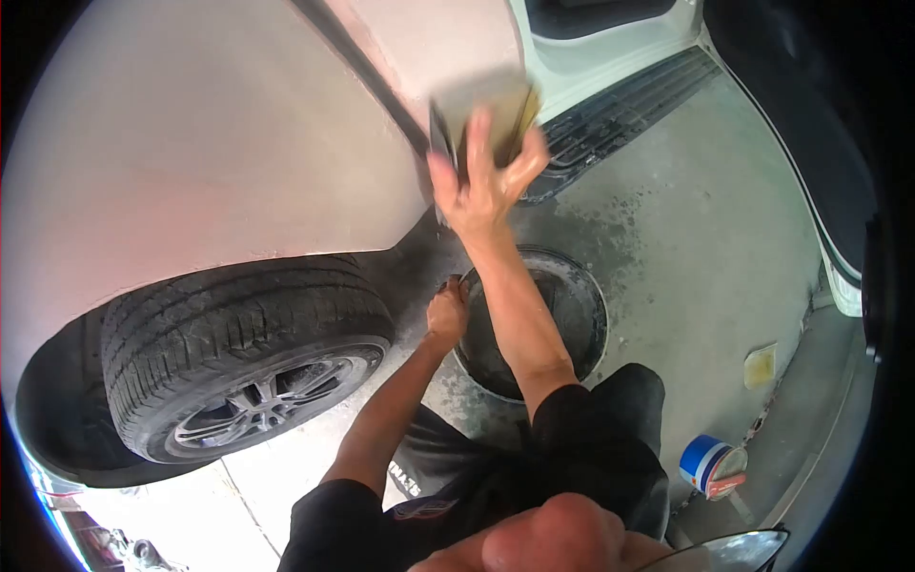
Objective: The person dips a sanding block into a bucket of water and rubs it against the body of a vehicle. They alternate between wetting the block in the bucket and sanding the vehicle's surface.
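My right hand [486,186], slightly blurred, has its fingers spread over a sanding block wrapped in sandpaper [491,100]. The block lies against the light, pinkish body panel [434,48] of a car, close to the dark seam beside the fender [229,143]. Lower down, my left hand [446,310] is closed beside the rim of a round tub [604,329]. A small dark bit shows at its fingers, but I cannot make out what it is. Dark liquid seems to fill the tub, partly hidden behind my right forearm.
A tyre with a silver wheel [262,410] stands at the left. At upper right are a ribbed black running board [629,105] and an open car door [791,124]. A blue and white can [705,462] and a yellowish square pad [760,366] sit on the wet-spotted floor.
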Action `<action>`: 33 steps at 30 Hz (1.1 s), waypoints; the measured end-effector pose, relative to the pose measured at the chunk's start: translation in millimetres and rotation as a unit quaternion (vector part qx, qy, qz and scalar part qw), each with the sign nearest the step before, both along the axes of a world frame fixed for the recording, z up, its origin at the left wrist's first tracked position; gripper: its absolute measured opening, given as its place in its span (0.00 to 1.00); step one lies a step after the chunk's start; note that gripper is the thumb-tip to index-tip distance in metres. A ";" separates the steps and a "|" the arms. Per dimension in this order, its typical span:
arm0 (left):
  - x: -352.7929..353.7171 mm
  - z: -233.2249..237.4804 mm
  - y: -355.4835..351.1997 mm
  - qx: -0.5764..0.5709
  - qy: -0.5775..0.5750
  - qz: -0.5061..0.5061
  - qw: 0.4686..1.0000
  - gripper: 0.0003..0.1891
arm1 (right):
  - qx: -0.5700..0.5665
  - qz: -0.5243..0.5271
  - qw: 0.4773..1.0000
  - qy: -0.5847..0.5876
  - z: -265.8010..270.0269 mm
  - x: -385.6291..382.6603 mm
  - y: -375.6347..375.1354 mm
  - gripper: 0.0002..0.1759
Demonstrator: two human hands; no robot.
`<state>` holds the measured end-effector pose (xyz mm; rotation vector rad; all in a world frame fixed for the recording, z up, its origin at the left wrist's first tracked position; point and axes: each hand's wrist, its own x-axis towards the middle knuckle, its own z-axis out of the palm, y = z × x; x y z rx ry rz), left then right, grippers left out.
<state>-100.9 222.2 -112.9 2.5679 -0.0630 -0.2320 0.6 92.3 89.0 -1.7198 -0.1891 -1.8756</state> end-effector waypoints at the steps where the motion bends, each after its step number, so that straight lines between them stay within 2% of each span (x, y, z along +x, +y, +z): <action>1: -0.1 0.4 2.2 0.004 0.003 -0.004 1.000 0.19 | -0.004 0.007 1.000 0.015 -45.1 0.6 2.8 0.34; 5: -2.5 -4.6 1.4 0.021 -0.018 0.002 1.000 0.19 | 0.007 0.005 1.000 0.010 -43.0 5.6 2.4 0.34; 7: -2.2 -10.3 4.8 0.022 -0.024 -0.002 0.999 0.19 | 0.012 -0.015 1.000 -0.007 31.7 -1.4 -4.0 0.34; 8: -1.8 -12.9 6.6 0.014 -0.018 -0.010 1.000 0.19 | 0.009 -0.007 1.000 -0.012 46.3 -1.2 -6.0 0.34; 11: 0.0 -12.2 0.4 0.009 -0.012 -0.006 1.000 0.19 | 0.017 0.002 1.000 0.017 -4.3 -2.0 0.8 0.34; 12: 2.7 -8.6 1.4 0.015 -0.013 -0.002 1.000 0.19 | -0.009 0.003 0.999 0.030 -40.4 -1.5 3.8 0.34; 14: 6.6 -2.8 -1.6 0.017 -0.013 -0.002 1.000 0.19 | -0.007 0.032 0.999 -0.007 -71.4 11.1 7.5 0.34; 18: 2.7 -2.3 1.0 0.019 0.013 -0.012 1.000 0.19 | -0.015 -0.029 0.999 -0.004 46.3 -5.1 -4.6 0.32; 20: -1.4 -10.0 7.1 0.009 -0.002 -0.010 1.000 0.19 | 0.005 0.000 0.999 -0.046 48.9 0.8 -1.8 0.33; 21: 3.0 -10.4 3.3 -0.002 -0.020 -0.013 1.000 0.19 | -0.003 0.006 1.000 -0.019 33.0 0.8 -2.1 0.34; 24: 5.0 -6.1 0.8 0.019 0.002 -0.006 1.000 0.19 | -0.002 0.025 0.998 0.053 -78.9 4.4 10.0 0.36; 26: -0.1 -4.1 1.8 0.020 -0.010 -0.004 1.000 0.18 | 0.007 0.034 0.999 0.036 -72.3 3.7 9.3 0.35; 29: 1.7 -10.9 2.7 0.015 -0.020 -0.012 1.000 0.18 | -0.011 -0.009 1.000 -0.010 46.2 -6.7 -7.3 0.35; 30: 3.1 -13.8 3.2 0.011 -0.026 -0.016 0.999 0.18 | 0.003 -0.011 1.000 -0.024 59.0 -3.2 -4.0 0.35; 32: 3.1 -18.1 3.2 0.003 -0.017 -0.014 1.000 0.18 | 0.006 0.000 1.000 -0.016 27.9 -1.6 -4.2 0.34; 33: 4.7 -16.4 4.2 0.000 -0.016 -0.014 1.000 0.18 | 0.002 -0.002 1.000 0.017 -17.0 -1.3 0.5 0.33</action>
